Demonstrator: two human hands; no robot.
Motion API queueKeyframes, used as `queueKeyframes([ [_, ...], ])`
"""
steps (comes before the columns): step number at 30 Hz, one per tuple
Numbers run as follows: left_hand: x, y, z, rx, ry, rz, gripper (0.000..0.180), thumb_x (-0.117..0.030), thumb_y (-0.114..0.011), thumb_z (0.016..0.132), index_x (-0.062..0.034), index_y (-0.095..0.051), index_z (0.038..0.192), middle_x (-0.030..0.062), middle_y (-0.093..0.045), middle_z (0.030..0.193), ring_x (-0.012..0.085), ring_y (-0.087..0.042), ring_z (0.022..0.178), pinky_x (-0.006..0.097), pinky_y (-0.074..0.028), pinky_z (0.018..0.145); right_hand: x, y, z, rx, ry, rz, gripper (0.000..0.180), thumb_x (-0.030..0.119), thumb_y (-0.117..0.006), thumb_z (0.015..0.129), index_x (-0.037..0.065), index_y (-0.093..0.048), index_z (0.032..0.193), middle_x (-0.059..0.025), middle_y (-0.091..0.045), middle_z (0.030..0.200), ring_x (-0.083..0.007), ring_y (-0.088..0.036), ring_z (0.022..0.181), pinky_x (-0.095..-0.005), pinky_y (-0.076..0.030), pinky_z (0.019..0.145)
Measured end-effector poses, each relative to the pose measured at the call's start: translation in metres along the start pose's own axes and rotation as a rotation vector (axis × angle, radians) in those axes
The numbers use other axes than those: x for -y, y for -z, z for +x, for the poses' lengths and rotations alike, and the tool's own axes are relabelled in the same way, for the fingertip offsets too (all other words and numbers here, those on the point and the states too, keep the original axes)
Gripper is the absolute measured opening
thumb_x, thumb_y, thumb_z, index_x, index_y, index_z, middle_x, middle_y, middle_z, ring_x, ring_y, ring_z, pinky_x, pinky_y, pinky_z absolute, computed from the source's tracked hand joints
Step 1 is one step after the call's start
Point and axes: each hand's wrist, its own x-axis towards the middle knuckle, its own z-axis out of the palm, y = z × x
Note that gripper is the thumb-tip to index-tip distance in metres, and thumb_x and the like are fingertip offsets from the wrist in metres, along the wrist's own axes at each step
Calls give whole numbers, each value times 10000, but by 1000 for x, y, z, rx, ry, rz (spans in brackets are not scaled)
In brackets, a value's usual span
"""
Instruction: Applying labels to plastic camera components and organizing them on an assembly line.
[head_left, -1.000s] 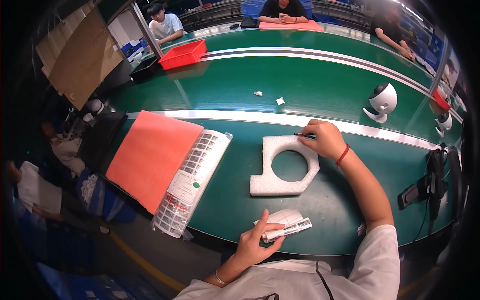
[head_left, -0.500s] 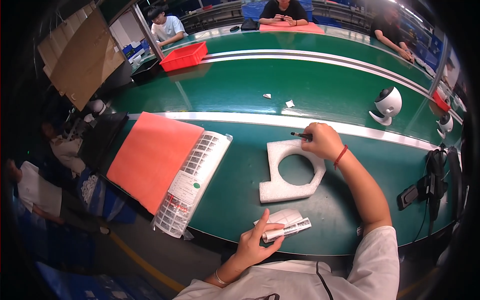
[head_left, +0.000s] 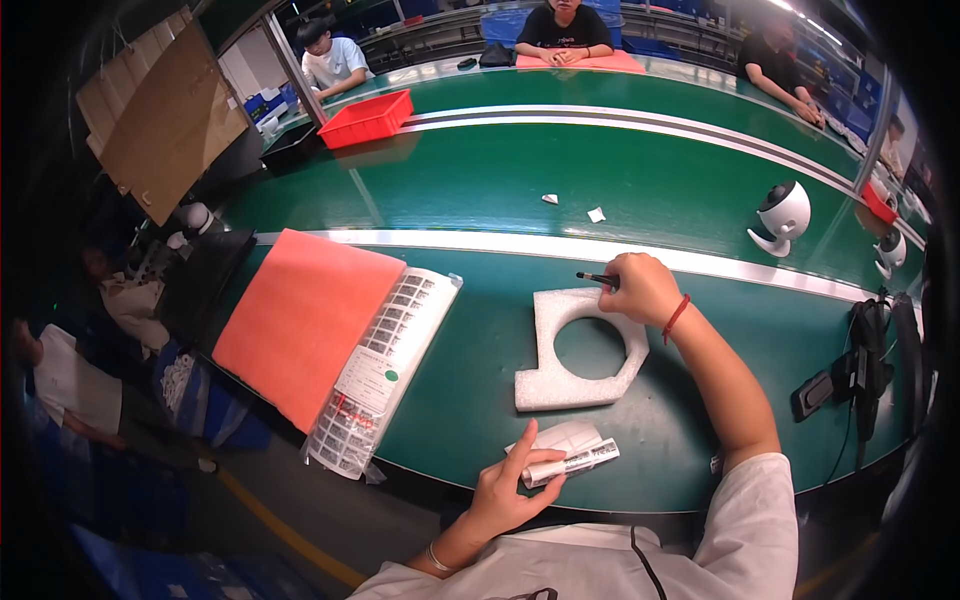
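My left hand (head_left: 510, 492) grips a curled sheet of printed labels (head_left: 575, 460) near the table's front edge, its thumb and fingers pinched on the sheet. My right hand (head_left: 643, 288) is closed around a slim black pen-like tool (head_left: 597, 278), whose tip points left. That hand is at the upper right corner of a white foam frame (head_left: 527, 390) with a large round opening. The foam lies on the green table just beyond the label sheet. Whether the hand touches the foam I cannot tell.
Left lie an orange-pink mat (head_left: 305, 325) and label sheets in clear plastic (head_left: 375, 390). On the belt are white scraps (head_left: 597, 215) and a white rounded device on a stand (head_left: 785, 215). A red bin (head_left: 367, 118) stands far left, black cables (head_left: 872, 365) right. Several people sit beyond.
The scraps and the white device on the belt have shifted right. A person across the belt has lowered their hands to the mat. My own hands are nearly still.
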Motion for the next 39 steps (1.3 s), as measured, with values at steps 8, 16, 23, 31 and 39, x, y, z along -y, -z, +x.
queueKeyframes([
  [8,-2,1,2,-10,-14,13,814,-74,-742,744,9,-304,1424,73,-710,960,223,-699,794,296,-552,723,-1,0,-2,-54,43,-16,231,205,-657,655,19,-697,786,-140,-660,773,-310,-639,699,-381,-521,674],
  [16,-3,2,1,-1,27,12,796,-75,-746,742,26,-328,1411,73,-711,954,219,-699,790,290,-548,718,9,13,-11,-52,142,-87,197,235,-665,718,46,-702,762,-142,-661,782,-326,-642,734,-421,-525,676],
  [23,-2,1,7,56,144,-39,821,-67,-750,736,58,-305,1414,95,-707,940,184,-690,843,284,-534,749,3,1,-15,-16,141,-299,201,259,-698,684,58,-698,700,-149,-652,712,-329,-654,685,-429,-530,619],
  [31,-8,3,9,9,329,-153,817,84,-576,763,-16,-205,1484,110,-639,926,154,-600,832,262,-475,780,14,-20,-1,-103,209,-174,184,196,-715,593,45,-681,691,-162,-655,771,-329,-658,720,-421,-527,637],
  [39,-27,3,18,16,408,-115,764,65,-638,803,1,-262,1465,71,-608,864,127,-526,710,236,-428,605,2,-16,-4,-72,169,-45,214,202,-739,566,34,-683,686,-177,-652,722,-353,-646,719,-430,-521,665],
])
